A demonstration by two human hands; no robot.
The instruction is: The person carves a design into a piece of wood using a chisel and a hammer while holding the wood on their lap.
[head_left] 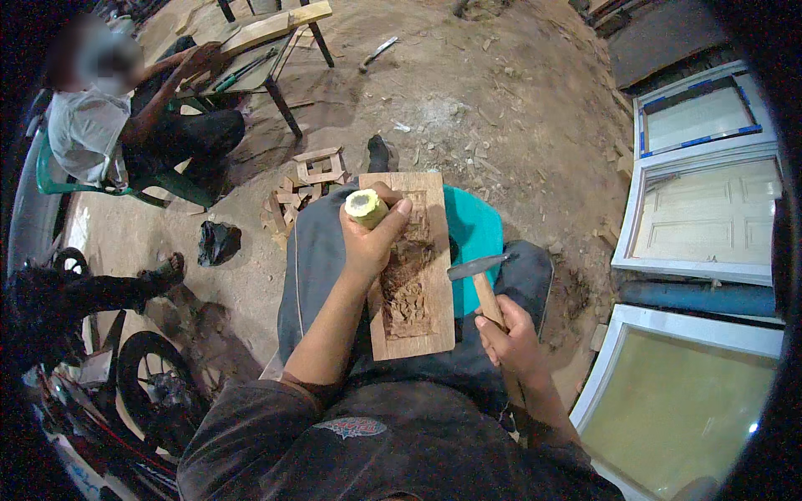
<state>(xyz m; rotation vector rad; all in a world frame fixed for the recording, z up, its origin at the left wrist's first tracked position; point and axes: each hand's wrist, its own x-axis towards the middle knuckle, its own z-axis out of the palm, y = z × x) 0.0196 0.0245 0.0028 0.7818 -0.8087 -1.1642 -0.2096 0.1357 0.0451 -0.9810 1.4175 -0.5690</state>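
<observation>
A carved wooden board [430,338] rests across my lap over a turquoise seat or pad [472,217], with deep relief carving down its middle. My left hand [373,238] is closed round an upright tool with a pale yellow, flat-topped handle [364,207], held over the upper part of the carving; its lower end is hidden. My right hand [507,332] grips the wooden handle of a hammer [487,296] just right of the board. The dark metal hammer head [472,269] is beside the board's right edge.
A co-worker [92,138] sits at upper left beside a bench [284,21] with timber and tools. Another person's leg [100,292] and a motorcycle [142,376] are at left. Wood scraps [317,167], a black bag [217,242] and a hatchet-like tool [376,54] lie on the ground. White-framed panels [702,217] line the right.
</observation>
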